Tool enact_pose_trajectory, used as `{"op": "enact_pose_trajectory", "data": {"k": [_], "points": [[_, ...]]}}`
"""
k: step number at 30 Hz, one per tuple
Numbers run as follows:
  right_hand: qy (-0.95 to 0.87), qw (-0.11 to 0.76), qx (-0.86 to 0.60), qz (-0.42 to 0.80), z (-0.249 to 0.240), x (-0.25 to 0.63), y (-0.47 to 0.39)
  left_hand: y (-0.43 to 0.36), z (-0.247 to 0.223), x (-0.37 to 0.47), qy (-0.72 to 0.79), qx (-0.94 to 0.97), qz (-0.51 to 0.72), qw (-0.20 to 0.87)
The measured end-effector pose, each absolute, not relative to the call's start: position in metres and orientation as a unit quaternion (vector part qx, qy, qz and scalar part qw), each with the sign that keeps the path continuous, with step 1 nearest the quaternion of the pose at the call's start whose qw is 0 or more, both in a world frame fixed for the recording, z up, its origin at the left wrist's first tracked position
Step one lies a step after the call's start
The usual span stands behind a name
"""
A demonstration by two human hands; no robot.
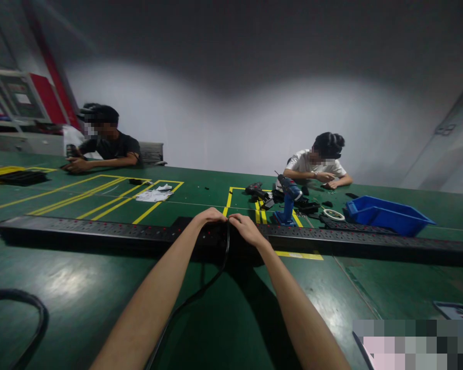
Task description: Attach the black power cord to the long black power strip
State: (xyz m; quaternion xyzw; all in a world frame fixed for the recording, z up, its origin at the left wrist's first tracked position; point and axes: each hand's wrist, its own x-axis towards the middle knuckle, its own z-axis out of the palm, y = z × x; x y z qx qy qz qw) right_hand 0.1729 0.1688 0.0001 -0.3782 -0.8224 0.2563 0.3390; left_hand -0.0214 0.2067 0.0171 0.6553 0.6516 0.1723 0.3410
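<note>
A long black power strip [100, 234] with rows of sockets and small red marks lies across the table in front of me. My left hand [210, 216] and my right hand [247, 227] meet over its middle, fingertips close together. Between them a black cable [227, 246] comes down, curves to the left and runs out past my left forearm. Both hands look closed at the cable's upper end. My fingers hide exactly what they grip there.
Beyond the strip stand a blue cordless drill [289, 198], a roll of tape [334, 215] and a blue bin [388, 213]. White papers [155, 193] lie farther left. A thick cable loop [38, 313] rests at lower left. Two people sit across the green table [100, 293].
</note>
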Motion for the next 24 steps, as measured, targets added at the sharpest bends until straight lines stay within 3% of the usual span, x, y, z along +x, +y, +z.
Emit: {"op": "enact_pose_trajectory", "data": {"k": [16,24], "points": [[-0.851,0.309,-0.354,0.234,0.004,0.177,0.161,0.200,0.025,-0.017,0.667,0.642,0.167,0.339],[-0.880,0.294,-0.354,0.120,0.005,0.170,0.146,0.197,0.028,-0.016,0.661,0.651,0.173,0.331]]}}
